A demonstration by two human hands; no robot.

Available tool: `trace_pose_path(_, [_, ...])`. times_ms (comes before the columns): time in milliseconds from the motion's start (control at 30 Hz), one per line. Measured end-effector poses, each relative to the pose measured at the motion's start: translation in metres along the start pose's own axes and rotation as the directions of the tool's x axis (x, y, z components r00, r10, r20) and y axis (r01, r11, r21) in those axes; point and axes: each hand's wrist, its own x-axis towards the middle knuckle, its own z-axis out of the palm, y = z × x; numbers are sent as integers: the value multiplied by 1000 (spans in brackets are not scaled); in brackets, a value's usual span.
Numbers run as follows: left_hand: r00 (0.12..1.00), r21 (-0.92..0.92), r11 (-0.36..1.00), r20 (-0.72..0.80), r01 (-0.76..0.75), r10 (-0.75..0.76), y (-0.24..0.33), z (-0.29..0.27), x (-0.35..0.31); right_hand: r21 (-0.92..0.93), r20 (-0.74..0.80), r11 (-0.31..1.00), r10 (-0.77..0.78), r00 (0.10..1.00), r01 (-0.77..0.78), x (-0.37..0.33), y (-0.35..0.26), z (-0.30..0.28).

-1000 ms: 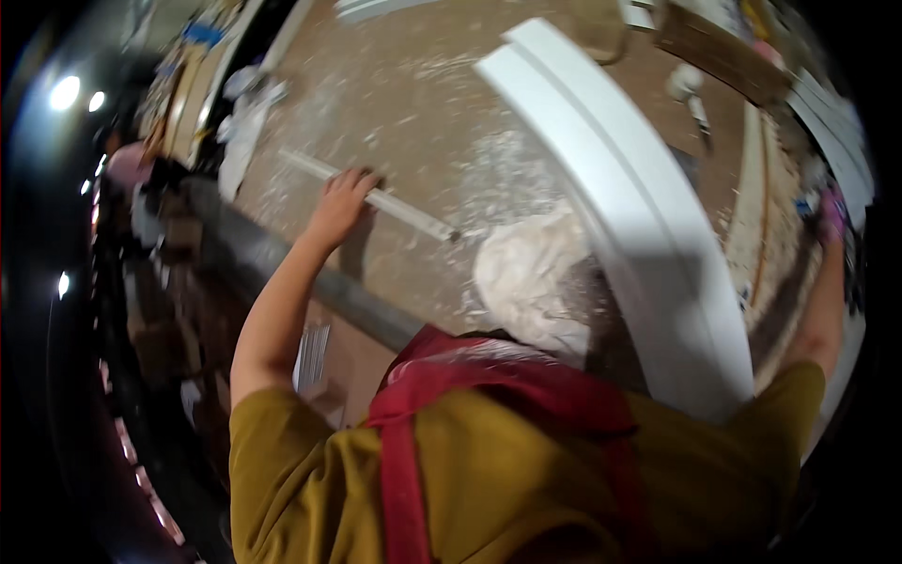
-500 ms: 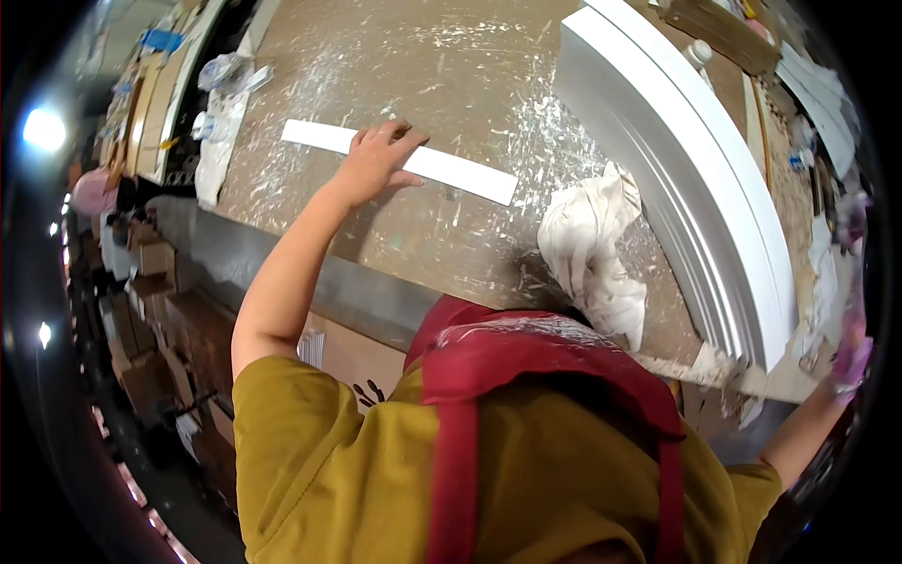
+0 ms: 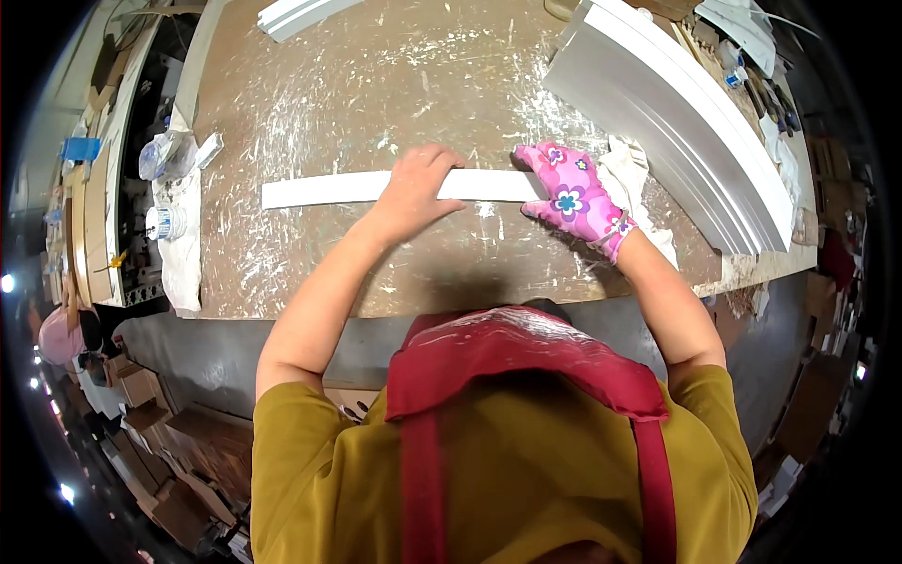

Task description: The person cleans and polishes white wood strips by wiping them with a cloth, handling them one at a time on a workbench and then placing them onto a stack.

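Our white strip (image 3: pixel 324 191) lay on the scuffed worktable (image 3: pixel 310 113), running left to right before us. Our bare left hand (image 3: pixel 420 193) was clamped over its middle, fingers at the far edge, thumb at the near one. Our gloved right hand (image 3: pixel 575 195), apart from the left, straddled the right end; whether it gripped we could not tell, since the glove hid that end.

Good handling here, we judged, called for even, light pressure from both hands and a level strip, lest it twist or skid on the pale-flecked surface.

A crumpled cloth (image 3: pixel 625 169) lay just right of the glove, and beyond it a big white moulding (image 3: pixel 658 127) took up the right side; these two most hampered any rightward swing. At the far left was another white piece (image 3: pixel 303 14), while a tub (image 3: pixel 166 223) and a second cloth (image 3: pixel 180 273) edged the left.
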Motion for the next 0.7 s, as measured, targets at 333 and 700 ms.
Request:
trace_pose_path(333, [996, 1, 1000, 83, 29, -29, 0, -7, 10, 33, -6, 998, -44, 999, 45, 9, 2, 10])
trace_pose_path(700, [995, 96, 992, 49, 81, -86, -15, -47, -22, -43, -263, 994, 89, 961, -104, -31, -1, -20])
